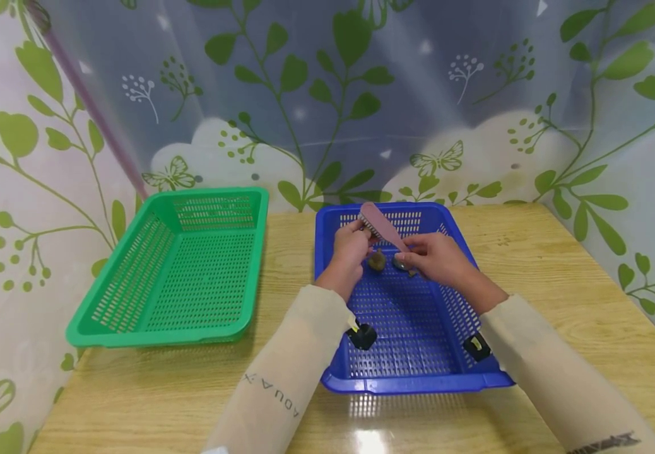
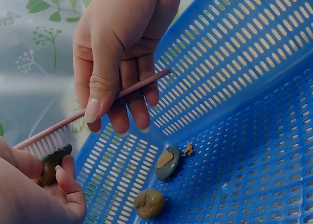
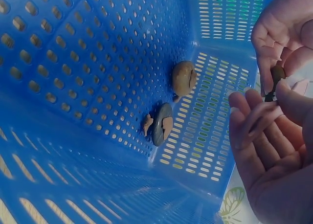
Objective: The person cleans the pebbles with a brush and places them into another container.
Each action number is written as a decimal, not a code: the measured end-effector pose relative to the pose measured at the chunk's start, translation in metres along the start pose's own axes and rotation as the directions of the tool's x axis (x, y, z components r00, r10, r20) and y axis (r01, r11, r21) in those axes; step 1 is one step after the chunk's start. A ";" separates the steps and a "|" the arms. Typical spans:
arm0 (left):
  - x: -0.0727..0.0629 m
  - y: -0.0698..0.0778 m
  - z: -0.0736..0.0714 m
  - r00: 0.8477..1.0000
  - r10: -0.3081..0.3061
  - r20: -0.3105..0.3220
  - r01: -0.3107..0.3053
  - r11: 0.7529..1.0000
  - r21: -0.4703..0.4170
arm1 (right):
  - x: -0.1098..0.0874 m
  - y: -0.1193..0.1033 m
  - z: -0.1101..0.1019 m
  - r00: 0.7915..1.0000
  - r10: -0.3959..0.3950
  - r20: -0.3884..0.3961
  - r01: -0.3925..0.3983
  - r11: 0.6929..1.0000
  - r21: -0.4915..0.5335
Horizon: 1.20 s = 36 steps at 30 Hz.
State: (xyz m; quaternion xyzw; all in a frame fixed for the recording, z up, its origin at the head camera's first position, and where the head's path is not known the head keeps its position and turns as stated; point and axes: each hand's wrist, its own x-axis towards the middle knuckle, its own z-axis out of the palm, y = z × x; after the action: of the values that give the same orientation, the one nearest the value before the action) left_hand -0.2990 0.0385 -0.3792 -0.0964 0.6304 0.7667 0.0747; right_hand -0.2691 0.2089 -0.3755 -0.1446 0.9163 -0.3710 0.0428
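Note:
Over the far end of the blue basket (image 1: 418, 384), my right hand (image 1: 438, 257) grips the handle of a pink brush (image 1: 383, 227). Between the thumb and fingers of my left hand (image 1: 352, 252) is a small dark brown-green stone (image 2: 49, 170). White bristles (image 2: 51, 143) touch the top of that stone in the left wrist view. Below the hands, a round yellow-brown stone (image 2: 149, 203) lies in the basket. Beside it is a flat grey-green stone (image 2: 167, 163) with a tan patch, and a small brown fragment (image 2: 188, 149) lies close by.
A green basket (image 1: 202, 271) stands to the left on the wooden table (image 1: 537, 271). Behind the table hangs a curtain (image 1: 327, 82) with a leaf pattern. Black wrist devices (image 1: 363, 336) sit near both sleeve cuffs, above the blue basket.

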 end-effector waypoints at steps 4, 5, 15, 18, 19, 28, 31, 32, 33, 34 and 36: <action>0.000 0.000 0.000 1.000 0.004 0.020 -0.004 1.000 0.021 | -0.001 0.001 -0.001 1.000 0.007 -0.007 -0.007 1.000 -0.021; 0.000 0.000 0.000 1.000 0.004 0.023 -0.004 1.000 0.023 | -0.001 0.001 -0.001 1.000 0.009 -0.011 -0.010 1.000 -0.029; 0.001 0.002 0.001 1.000 0.011 0.015 -0.011 1.000 -0.010 | -0.001 -0.004 -0.006 0.986 0.017 -0.166 -0.038 0.991 -0.127; 0.001 0.002 0.001 1.000 0.012 0.009 -0.011 1.000 -0.012 | -0.002 -0.006 -0.008 0.983 0.020 -0.181 -0.042 0.992 -0.118; 0.001 0.001 0.001 1.000 0.009 0.007 -0.009 1.000 -0.012 | -0.002 -0.006 -0.008 0.984 0.024 -0.177 -0.045 0.992 -0.115; 0.000 0.003 0.003 1.000 -0.009 0.003 0.009 0.998 -0.055 | -0.002 -0.008 -0.011 0.982 0.026 -0.188 -0.048 0.992 -0.113; -0.001 0.004 0.004 0.999 -0.032 -0.004 0.032 0.995 -0.092 | -0.002 -0.008 -0.011 0.981 0.029 -0.191 -0.050 0.993 -0.110; -0.001 0.005 0.004 0.999 -0.042 -0.008 0.041 0.993 -0.106 | -0.002 -0.008 -0.012 0.981 0.031 -0.190 -0.052 0.993 -0.107; -0.001 0.005 0.005 0.999 -0.050 -0.010 0.049 0.992 -0.117 | -0.003 -0.008 -0.012 0.981 0.033 -0.190 -0.054 0.993 -0.107; -0.002 0.006 0.005 0.998 -0.055 -0.006 0.054 0.990 -0.127 | -0.003 -0.009 -0.012 0.981 0.033 -0.191 -0.054 0.993 -0.107; -0.002 0.008 0.006 0.998 -0.059 0.004 0.059 0.988 -0.144 | -0.003 -0.009 -0.013 0.980 0.033 -0.196 -0.055 0.993 -0.106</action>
State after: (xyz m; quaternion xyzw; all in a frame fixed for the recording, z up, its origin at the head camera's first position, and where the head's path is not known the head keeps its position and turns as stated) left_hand -0.2995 0.0428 -0.3696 -0.1204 0.5704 0.8075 0.0900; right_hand -0.2665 0.2122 -0.3600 -0.0895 0.9383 -0.3307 -0.0465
